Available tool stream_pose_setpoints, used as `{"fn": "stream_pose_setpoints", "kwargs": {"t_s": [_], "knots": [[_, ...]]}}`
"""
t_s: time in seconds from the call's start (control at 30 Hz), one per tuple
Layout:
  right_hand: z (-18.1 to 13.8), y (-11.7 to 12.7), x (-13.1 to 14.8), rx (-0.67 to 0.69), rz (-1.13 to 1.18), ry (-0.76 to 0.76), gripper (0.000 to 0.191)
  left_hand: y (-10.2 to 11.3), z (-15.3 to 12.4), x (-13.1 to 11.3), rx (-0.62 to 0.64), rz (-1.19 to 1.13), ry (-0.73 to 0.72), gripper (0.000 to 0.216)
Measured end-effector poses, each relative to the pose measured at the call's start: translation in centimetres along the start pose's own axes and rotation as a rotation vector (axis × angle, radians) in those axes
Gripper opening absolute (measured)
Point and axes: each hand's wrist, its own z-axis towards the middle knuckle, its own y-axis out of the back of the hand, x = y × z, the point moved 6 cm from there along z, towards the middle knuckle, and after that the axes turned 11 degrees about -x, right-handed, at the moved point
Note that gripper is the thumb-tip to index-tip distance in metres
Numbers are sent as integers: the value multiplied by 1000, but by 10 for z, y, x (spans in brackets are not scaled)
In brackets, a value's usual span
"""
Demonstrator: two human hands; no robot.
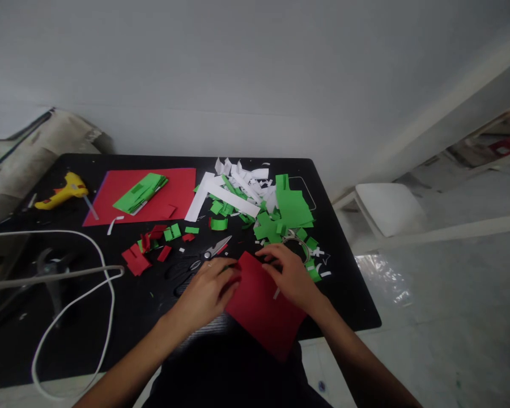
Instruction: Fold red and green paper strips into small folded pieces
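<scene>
Both my hands rest on a red paper sheet (261, 309) that lies tilted over the front edge of the black table (348, 294). My left hand (208, 292) presses the sheet's left edge with curled fingers. My right hand (291, 275) holds down its upper right part, fingers bent over the top corner. Black-handled scissors (198, 263) lie closed on the table just left of and behind my left hand.
Green, white and red paper scraps (263, 207) are heaped behind my hands. A large red sheet (142, 195) carries green strips. At far left lie a yellow glue gun (63, 191) and a looping white cable (89, 294). A white stool (386, 207) stands right of the table.
</scene>
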Motion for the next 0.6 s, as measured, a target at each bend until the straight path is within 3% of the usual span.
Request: {"fn": "stream_pose_setpoints", "kwargs": {"t_s": [0.1, 0.27, 0.47, 0.6], "knots": [[0, 0, -8, 47, 45, -97, 28, 6, -4, 9, -124, 88, 8, 29], [1, 3, -19, 115, 39, -160, 21, 8, -11, 17, -145, 101, 21, 26], [21, 24, -9, -133, 77, -37, 15, 18, -14, 21, -242, -6, 160, 25], [35, 37, 12, -234, 257, 24, 11, 19, -19, 33, -338, -228, 385, 34]]}}
